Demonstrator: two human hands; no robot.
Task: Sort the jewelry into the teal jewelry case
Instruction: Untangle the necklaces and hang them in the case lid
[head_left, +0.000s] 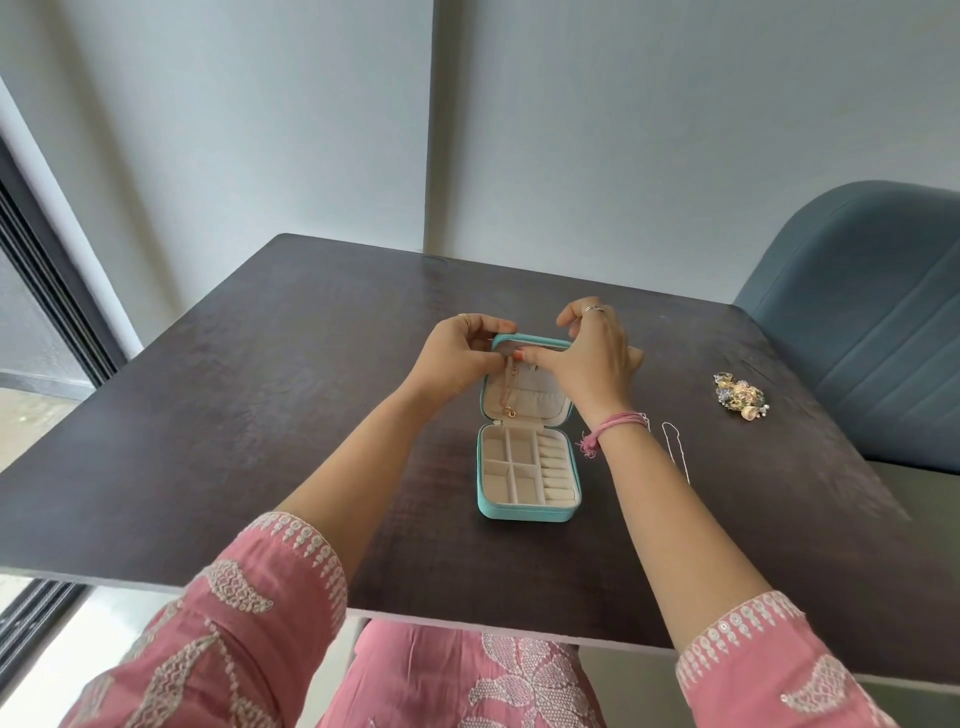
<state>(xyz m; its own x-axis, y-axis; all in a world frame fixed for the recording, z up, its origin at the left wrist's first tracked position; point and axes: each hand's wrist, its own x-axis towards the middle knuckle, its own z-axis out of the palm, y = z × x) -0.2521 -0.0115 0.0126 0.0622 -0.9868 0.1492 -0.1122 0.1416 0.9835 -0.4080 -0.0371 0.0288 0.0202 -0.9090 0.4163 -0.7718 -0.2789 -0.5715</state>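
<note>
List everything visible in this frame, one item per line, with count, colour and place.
jewelry case: one, teal with cream lining, open at table centre
rose-gold chain: one, hanging inside the case lid
silver chain: one, on the table right of the case
earring cluster: one pile, gold and blue, right side of the table
table: one, dark brown
chair: one, blue, right
left hand: at the lid's top edge
right hand: at the lid's top edge
</note>
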